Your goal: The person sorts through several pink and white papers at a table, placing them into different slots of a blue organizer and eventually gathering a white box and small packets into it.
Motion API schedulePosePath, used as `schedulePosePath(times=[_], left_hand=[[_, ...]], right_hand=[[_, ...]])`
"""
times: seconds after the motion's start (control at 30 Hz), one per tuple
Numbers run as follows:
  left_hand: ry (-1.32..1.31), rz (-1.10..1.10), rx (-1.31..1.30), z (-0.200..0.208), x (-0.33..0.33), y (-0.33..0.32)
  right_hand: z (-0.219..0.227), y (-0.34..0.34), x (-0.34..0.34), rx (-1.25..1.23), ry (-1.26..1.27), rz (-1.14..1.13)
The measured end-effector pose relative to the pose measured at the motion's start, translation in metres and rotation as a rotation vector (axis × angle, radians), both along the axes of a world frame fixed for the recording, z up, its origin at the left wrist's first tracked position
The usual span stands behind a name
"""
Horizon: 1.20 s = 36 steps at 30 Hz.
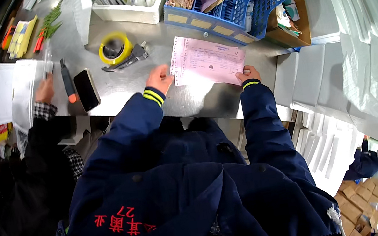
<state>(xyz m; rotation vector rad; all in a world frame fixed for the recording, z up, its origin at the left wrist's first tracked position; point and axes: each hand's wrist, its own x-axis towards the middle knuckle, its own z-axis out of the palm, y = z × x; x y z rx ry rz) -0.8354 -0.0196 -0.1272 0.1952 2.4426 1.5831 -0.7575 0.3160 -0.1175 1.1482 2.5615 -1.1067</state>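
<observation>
Pink printed paper forms (207, 61) with punched holes along the left edge lie on the metal table in front of me. My right hand (248, 74) pinches their lower right corner, thumb on top. My left hand (159, 79) is beside the left edge, its fingers half curled and slightly apart, with nothing visible in them. Left of the forms lies a tape dispenser (126, 59) with a roll of yellow tape (115, 48). Farther left are a black phone (87, 89) and a utility knife (68, 82) with an orange end.
A blue plastic rack (227, 14) holding papers stands at the back, beside a white bin (134, 11) and a cardboard box (295, 29). White foam boxes (309, 75) are stacked on the right. At the left, a co-worker's hand (44, 90) touches a white box (24, 93).
</observation>
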Motion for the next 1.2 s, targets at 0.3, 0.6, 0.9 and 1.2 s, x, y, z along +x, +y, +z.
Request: schedulePosePath(times=[0.3, 0.6, 0.9, 1.2], left_hand=[[-0.208, -0.005, -0.129, 0.021, -0.05, 0.057], [-0.401, 0.134, 0.113, -0.01, -0.054, 0.062], [-0.403, -0.014, 0.07, 0.007, -0.041, 0.051], [-0.507, 0.079, 0.184, 0.01, -0.035, 0.04]], right_hand=[[0.005, 0.003, -0.006, 0.213, 0.06, 0.198], [-0.002, -0.003, -0.016, 0.136, -0.081, 0.101], [0.006, -0.007, -0.026, 0.112, -0.057, 0.194], [0.004, 0.001, -0.024, 0.0, 0.018, 0.217]])
